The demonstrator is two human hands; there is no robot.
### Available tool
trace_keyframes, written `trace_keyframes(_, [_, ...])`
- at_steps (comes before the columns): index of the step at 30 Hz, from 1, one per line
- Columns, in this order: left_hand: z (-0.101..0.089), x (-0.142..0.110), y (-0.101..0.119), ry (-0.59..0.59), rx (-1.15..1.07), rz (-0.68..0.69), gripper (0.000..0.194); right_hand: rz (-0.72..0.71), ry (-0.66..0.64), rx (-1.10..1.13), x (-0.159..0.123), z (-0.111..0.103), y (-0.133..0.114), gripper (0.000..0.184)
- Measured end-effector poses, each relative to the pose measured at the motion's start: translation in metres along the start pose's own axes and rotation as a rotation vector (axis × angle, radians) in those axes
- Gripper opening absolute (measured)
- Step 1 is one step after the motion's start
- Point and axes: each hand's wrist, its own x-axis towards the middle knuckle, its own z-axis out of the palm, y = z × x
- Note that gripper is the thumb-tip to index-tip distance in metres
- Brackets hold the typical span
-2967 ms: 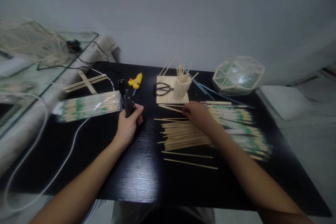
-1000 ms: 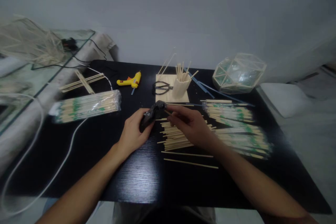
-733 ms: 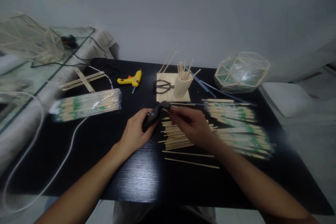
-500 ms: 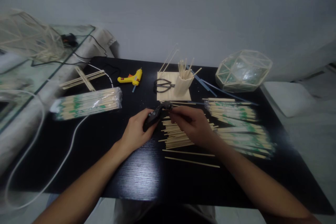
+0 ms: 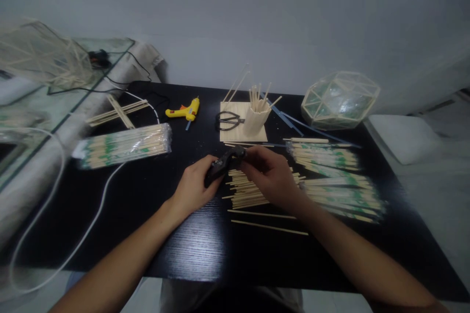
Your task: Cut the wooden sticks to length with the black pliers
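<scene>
A black hand tool [image 5: 218, 168] with a curved end lies in my left hand [image 5: 191, 183], whose fingers are wrapped round its near part; its exact kind is not clear. My right hand [image 5: 273, 173] is closed at the tool's curved end, with thumb and finger pinched together. What that pinch holds, if anything, is too small to make out. Below my right hand a pile of thin wooden sticks [image 5: 244, 193] lies on the black table [image 5: 183, 249]. Two single sticks [image 5: 270, 227] lie nearer to me.
A wooden board [image 5: 229, 134] carries scissors [image 5: 227, 121] and a stick-walled cup [image 5: 255, 120] of sticks. A yellow glue gun [image 5: 185, 110] lies left of it. Wrapped stick packs [image 5: 127, 146] flank my hands. A faceted stick frame [image 5: 341, 100] stands back right; a white cable [image 5: 101, 205] loops left.
Both hands and the black tool have shifted slightly right within the view. The whole scene sits a little lower. My grip on the tool looks the same.
</scene>
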Motion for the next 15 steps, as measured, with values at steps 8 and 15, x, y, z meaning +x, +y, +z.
trace_keyframes(8, [0.0002, -0.0002, -0.0015, 0.007, -0.012, 0.013, 0.022, 0.036, -0.020, 0.029, 0.0019, -0.0003, -0.0022, 0.015])
trace_keyframes(15, [0.0006, -0.0005, -0.0011, 0.001, -0.004, 0.017, 0.023, 0.042, -0.040, 0.031, 0.0034, -0.0010, -0.0028, 0.016])
